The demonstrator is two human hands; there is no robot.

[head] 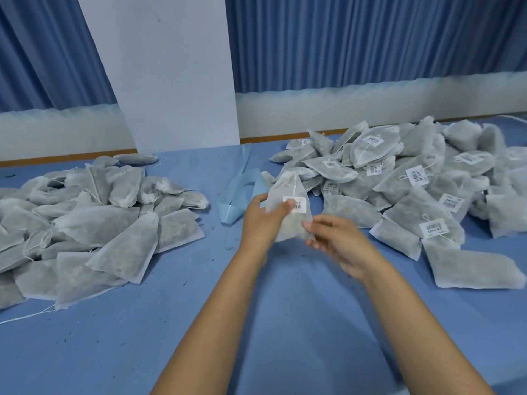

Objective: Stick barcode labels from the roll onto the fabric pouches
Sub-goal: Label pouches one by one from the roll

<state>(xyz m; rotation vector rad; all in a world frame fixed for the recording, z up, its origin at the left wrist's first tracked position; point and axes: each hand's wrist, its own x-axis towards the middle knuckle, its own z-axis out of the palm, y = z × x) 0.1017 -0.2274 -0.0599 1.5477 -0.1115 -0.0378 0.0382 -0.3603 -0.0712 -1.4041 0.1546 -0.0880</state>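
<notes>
— Status of left hand (262, 220)?
— Curled round a fabric pouch (285, 223). It is gripped at its left edge and held up above the table (285, 323), mid-frame. The thumb is pressed onto the barcode label (298, 205), which is stuck on the upper right of the front face.
— Right hand (333, 238)?
— Blurred. The lower right corner of the same bag appears to be pinched between thumb and fingers, with the remaining fingers loosely bent.
— Other bags?
— Two heaps are laid on the blue-covered table. The unlabelled pile (85, 223) is seen at left, well apart from the hands. The labelled pile (413, 189) is seen at right, with white barcode stickers and drawstrings showing on many bags.
— Roll?
— A blue backing strip (242, 192) is seen lying curled on the table between the heaps, just beyond the left hand. Whether any stickers are carried on it cannot be told.
— Background?
— A white pillar (171, 67) and blue curtains (370, 38) are seen behind the table.
</notes>
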